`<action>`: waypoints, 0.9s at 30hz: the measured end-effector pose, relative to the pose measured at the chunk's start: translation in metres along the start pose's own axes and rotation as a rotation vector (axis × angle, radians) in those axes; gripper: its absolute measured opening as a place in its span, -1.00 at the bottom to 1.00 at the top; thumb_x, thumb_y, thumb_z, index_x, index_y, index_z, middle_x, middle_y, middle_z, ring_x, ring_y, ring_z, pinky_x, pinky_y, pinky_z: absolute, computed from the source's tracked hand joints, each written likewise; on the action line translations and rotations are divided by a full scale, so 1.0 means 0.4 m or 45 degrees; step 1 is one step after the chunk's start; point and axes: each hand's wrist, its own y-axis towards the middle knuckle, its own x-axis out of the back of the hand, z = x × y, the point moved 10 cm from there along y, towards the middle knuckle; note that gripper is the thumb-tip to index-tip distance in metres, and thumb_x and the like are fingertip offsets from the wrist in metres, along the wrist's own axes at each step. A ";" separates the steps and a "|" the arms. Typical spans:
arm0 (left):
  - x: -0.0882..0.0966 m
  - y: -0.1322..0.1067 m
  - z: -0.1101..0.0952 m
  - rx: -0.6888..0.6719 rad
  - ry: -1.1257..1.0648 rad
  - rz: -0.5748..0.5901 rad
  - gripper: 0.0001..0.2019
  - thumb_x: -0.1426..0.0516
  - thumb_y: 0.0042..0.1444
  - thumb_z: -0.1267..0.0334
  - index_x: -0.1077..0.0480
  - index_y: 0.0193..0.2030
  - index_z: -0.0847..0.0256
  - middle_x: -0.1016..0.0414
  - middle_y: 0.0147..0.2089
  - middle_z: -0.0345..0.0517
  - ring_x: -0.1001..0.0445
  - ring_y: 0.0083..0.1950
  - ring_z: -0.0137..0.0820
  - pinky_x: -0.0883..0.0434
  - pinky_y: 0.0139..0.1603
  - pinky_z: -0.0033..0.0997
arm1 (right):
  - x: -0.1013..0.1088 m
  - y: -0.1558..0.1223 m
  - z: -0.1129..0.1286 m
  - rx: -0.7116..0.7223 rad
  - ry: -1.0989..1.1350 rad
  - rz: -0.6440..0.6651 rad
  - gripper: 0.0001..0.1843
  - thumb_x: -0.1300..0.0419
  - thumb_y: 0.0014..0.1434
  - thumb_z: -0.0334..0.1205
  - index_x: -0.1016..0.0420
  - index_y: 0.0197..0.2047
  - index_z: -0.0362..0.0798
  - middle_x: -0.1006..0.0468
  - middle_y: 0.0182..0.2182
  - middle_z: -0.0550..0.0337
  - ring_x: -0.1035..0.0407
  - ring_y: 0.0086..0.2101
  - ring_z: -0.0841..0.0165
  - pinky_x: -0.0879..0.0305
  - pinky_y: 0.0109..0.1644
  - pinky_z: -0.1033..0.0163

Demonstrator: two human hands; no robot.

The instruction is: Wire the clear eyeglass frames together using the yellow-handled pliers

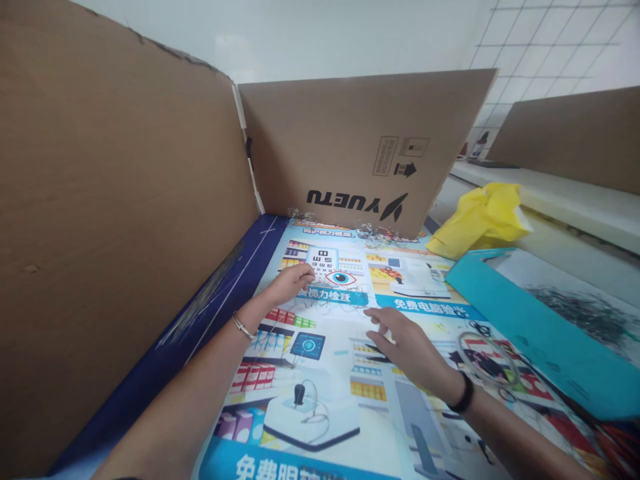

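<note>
While upside-down black lettering reads "YUETU" on the cardboard panel (310,140), beside a leaf-like logo, an arrow mark and a small boxed label too fine to read, two bare hands work over the printed poster (345,325) spread in front of it. Nearest the panel, the poster's heading seems to say 呵护视力健康; farther forward, a caption showing 费视力检查 runs under an eye chart of E shapes, its first character hidden by the left hand (287,285), and to the right of that stands 免费电脑验光. At the end farthest from the panel, 免费眼 is legible and the remainder is cut off. Fine wire (340,305) lies loosely on the poster in front of the panel, just beside both hands. The left hand's fingers are bent inward, but whether they pinch a strand I cannot tell; the right hand (407,341) has its thumb and index finger apart, with nothing visible between them. Small wire tangles (380,235) lie along the panel's foot. To the panel's right sit a crumpled yellow bag (477,220) and, farther forward, a teal box (530,327) bearing a dark heap of wire (585,313).
</note>
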 end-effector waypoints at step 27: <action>-0.112 -0.059 -0.117 -0.012 -0.030 0.291 -0.85 0.00 0.13 0.30 -0.32 -0.42 0.21 -0.35 -0.53 -0.28 -0.37 -0.49 -0.49 -0.29 -0.41 -0.53 | -0.053 0.020 0.074 0.096 0.401 -0.117 -0.87 -0.17 0.11 -0.27 -0.53 -0.27 0.02 -0.44 -0.34 0.18 -0.33 -0.42 0.42 -0.31 -0.32 0.29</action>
